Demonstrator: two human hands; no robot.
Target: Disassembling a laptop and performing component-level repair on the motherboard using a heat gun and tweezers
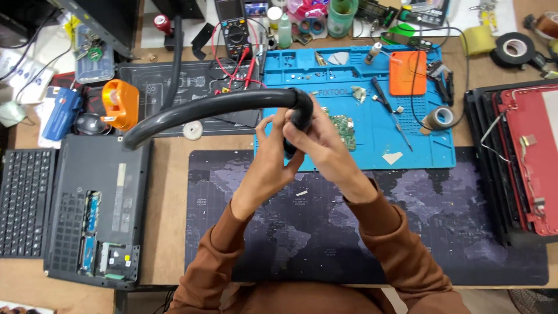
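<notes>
— What did the hands have hold of?

— Both were closed round the bent end of a thick black hose (221, 104), just above the near edge of the blue repair mat (418, 151). The left hand (268, 152) cupped it from below with fingers curled; the right hand (317, 135) wrapped it from the far side. I could not tell whether something small sat between the palms.

— And where did the hose run?

— From the hands it arched leftward and down, its free end hanging over the opened dark laptop base (96, 215) at the near left of the table (168, 192).

— What could have gone wrong?

— My guess was the swinging free end: a twist of the wrists might have knocked the orange tape dispenser (120, 103) or scraped the exposed laptop base. The green circuit board (343, 127) lay right behind the right hand, so a slip could have pushed it across the mat.

— Anything beyond that?

— A dark desk mat (436, 221) with a map print lay nearest, under the forearms. Farther back were an orange pad (407, 72) on the blue mat, a multimeter (235, 32) with red leads, and a black tape roll (514, 49) at the far right
</notes>
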